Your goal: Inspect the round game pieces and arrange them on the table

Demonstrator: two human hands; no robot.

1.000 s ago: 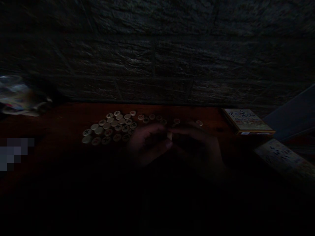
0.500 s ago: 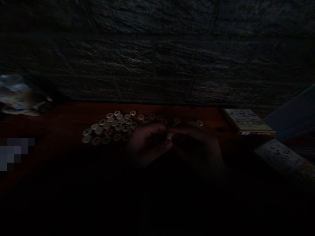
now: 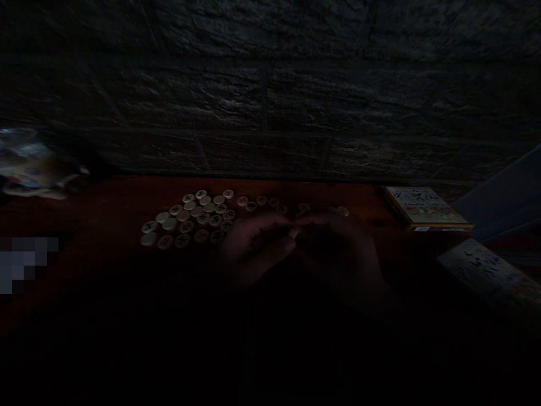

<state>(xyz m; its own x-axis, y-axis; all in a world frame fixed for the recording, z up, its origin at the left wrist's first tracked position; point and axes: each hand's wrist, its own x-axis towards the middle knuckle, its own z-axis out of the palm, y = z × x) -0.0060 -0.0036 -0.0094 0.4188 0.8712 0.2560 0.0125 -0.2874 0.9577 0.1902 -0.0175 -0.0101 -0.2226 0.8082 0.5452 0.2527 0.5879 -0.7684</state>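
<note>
In the dim light, a small pale Chinese chess piece is pinched between the thumb and fingers of my left hand. My right hand meets it from the other side, its curled fingertips on the piece; its thumb is lost in shadow. Left of my hands lies a cluster of round Chinese chess pieces on the reddish-brown wooden table, some with black or red characters, some blank side up. Several more pieces lie just beyond my fingers, with one piece off to the right.
A printed box rests at the table's right back, with another printed panel nearer me. At the far left is a clear plastic-wrapped item. A stone-block wall rises behind the table.
The chess piece has tilted slightly between my fingers, showing less of its pale face. Both hands stay in nearly the same place, and the pieces on the table have not moved.
</note>
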